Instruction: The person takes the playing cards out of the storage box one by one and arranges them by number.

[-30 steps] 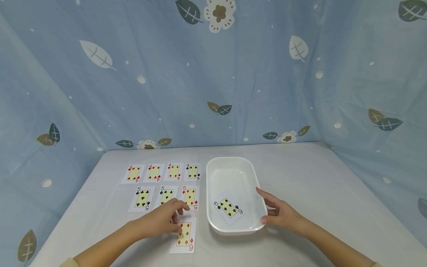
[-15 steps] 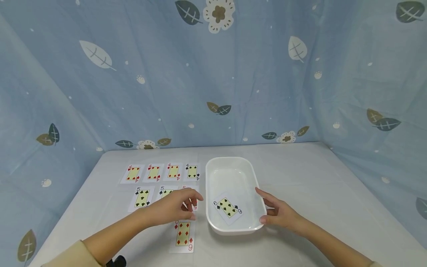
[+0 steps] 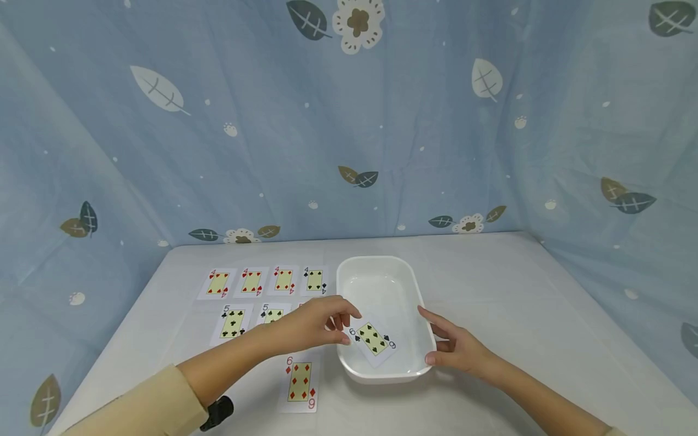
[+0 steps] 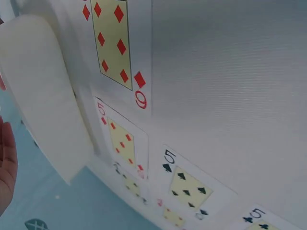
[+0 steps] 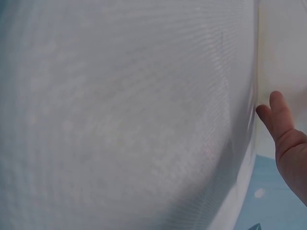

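Observation:
A white rectangular tub (image 3: 386, 379) stands mid-table with a six of spades (image 3: 372, 339) lying face up inside it. My left hand (image 3: 319, 322) is over the tub's left rim, its fingers loosely bent near the card's edge and holding nothing. With thumb and fingers at the right rim, my right hand (image 3: 458, 350) holds the tub; the right wrist view shows its fingers (image 5: 282, 112) against the outer wall. A six of diamonds (image 3: 300, 383) lies on the table below my left forearm, and it also fills the top of the left wrist view.
At the back left is a row of fours, among them a four of spades (image 3: 314, 280). In front of them lie fives, including a five of clubs (image 3: 233, 324); my left hand partly covers this row. A blue patterned curtain (image 3: 272, 139) hangs behind the white-covered table (image 3: 480, 272).
My left hand has let go of the six of diamonds and moved right to the tub's left rim. The right hand and the tub stay in place.

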